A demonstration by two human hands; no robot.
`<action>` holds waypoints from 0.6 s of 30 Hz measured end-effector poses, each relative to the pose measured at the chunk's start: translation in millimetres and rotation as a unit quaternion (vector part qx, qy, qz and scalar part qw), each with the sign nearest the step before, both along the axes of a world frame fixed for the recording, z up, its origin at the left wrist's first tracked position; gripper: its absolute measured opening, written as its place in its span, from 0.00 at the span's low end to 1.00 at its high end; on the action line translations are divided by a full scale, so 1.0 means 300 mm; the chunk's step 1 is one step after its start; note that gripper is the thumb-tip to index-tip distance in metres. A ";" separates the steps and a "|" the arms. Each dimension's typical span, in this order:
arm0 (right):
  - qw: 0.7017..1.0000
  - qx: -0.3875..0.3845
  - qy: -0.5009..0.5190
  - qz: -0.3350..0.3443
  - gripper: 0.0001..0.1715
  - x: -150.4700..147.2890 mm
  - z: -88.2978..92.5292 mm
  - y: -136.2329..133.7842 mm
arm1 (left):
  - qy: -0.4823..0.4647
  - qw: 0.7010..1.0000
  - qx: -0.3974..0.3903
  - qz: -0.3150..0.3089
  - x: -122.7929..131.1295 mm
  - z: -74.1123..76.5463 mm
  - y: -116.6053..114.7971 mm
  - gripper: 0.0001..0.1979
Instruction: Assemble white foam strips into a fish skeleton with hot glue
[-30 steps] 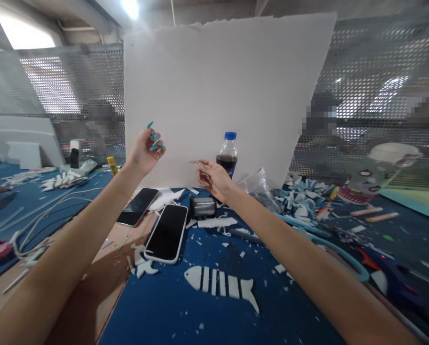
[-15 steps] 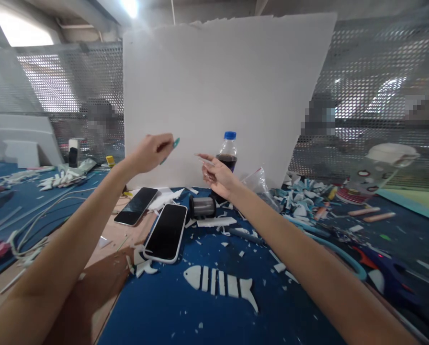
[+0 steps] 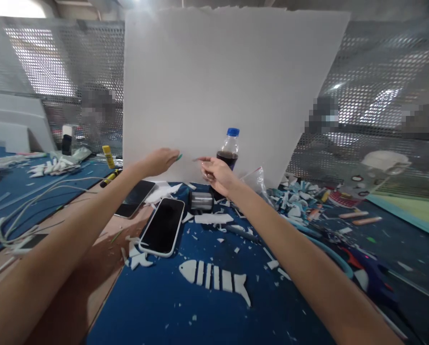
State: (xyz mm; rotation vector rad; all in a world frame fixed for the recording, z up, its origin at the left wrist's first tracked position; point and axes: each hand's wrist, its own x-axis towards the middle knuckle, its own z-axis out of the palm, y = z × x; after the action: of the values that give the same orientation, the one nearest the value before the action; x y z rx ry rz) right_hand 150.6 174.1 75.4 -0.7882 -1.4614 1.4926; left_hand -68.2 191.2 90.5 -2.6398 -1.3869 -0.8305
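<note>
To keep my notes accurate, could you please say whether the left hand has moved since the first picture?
Yes: judged against the upright white board, the left hand is lower and farther right.

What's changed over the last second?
The left hand has come down and across toward the right hand, its raised fingers now pointing that way. No visible pickup or release; anything thin in the fingers can't be made out. Right hand roughly as before. Fish pieces, spool, white-cased phone and bottle unmoved.
</note>
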 end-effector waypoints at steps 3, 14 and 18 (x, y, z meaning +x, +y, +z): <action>0.997 -0.024 -0.030 0.068 0.16 0.003 0.023 -0.017 | -0.086 0.995 0.025 -0.043 0.012 0.059 -0.042 0.12; 0.963 -0.029 -0.036 0.265 0.30 0.019 0.112 -0.100 | -0.348 0.916 0.050 -0.192 0.106 0.125 -0.130 0.18; 0.976 -0.015 0.018 0.217 0.31 0.032 0.129 -0.100 | -0.360 0.914 0.022 -0.188 0.101 0.069 -0.074 0.19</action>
State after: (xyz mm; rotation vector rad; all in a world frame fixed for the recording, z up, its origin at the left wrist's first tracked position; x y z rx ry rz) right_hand 160.2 144.1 114.1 -0.4715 -1.6574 1.8435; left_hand -38.1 169.0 111.4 -2.7108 -0.8901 -2.0029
